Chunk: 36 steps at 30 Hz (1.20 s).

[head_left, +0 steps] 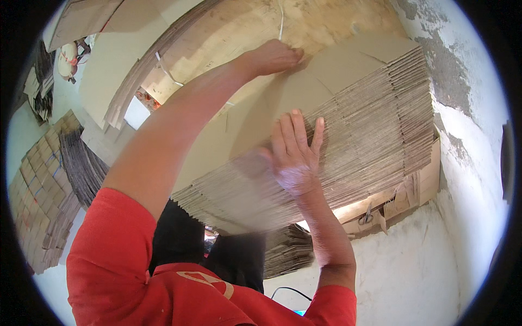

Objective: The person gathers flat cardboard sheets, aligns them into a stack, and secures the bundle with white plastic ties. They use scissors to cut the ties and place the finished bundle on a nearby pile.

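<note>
A thick stack of flat brown cardboard (310, 89) lies at a slant before me, its layered edges facing me. My left hand (274, 57) reaches past the stack's far side, its fingers curled closed; what they hold, if anything, is hidden. A white string (281, 22) runs up from beside that hand. My right hand (296, 146) rests against the near layered edges with fingers spread, holding nothing. Around its thumb the picture is smeared by motion.
Scissors (366, 215) lie on cardboard below the stack, near the right wall (462, 108). More bundled cardboard (46, 195) stands at the left, and another pile (288, 250) sits under the stack. Large sheets (122, 60) rise at the far left, beside a wooden surface (337, 19).
</note>
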Motion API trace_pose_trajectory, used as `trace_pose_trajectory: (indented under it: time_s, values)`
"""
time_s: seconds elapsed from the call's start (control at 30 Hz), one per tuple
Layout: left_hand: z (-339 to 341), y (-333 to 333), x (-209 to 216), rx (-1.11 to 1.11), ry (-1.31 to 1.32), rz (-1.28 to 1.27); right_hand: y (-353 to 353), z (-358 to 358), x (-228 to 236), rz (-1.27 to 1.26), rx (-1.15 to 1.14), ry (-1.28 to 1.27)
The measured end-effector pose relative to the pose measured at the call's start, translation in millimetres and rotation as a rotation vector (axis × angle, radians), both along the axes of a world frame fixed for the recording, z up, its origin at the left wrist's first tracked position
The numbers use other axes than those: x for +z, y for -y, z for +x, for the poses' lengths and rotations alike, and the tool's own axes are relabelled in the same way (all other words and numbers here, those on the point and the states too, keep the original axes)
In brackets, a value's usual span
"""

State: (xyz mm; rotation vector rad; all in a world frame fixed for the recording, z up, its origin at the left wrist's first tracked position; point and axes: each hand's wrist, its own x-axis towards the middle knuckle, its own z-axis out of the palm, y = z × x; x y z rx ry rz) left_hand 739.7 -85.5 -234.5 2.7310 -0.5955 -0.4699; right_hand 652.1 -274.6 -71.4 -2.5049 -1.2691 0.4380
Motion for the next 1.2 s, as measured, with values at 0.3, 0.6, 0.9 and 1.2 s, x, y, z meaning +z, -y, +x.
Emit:
trace_pose_trajectory:
  time_s: [0.3,0.6,0.9,1.2]
  values:
    - [50.8,-1.7,38.2,0.316,-0.402,-0.495,1.7,-2.4,-6.2,0.125,-0.040,-0.037]
    - [12.8,-14.7,216.4,0.356,-0.844,-1.009,5.1,-0.5,-0.7,0.208,-0.067,0.026]
    - [6.5,35.0,232.6,0.088,0.006,-0.396,11.9,-5.4,-9.2,0.226,-0.074,0.060]
    - [-10.2,79.5,239.2,0.352,-0.366,-1.085,8.9,-4.9,-7.6,0.276,-0.091,0.062]
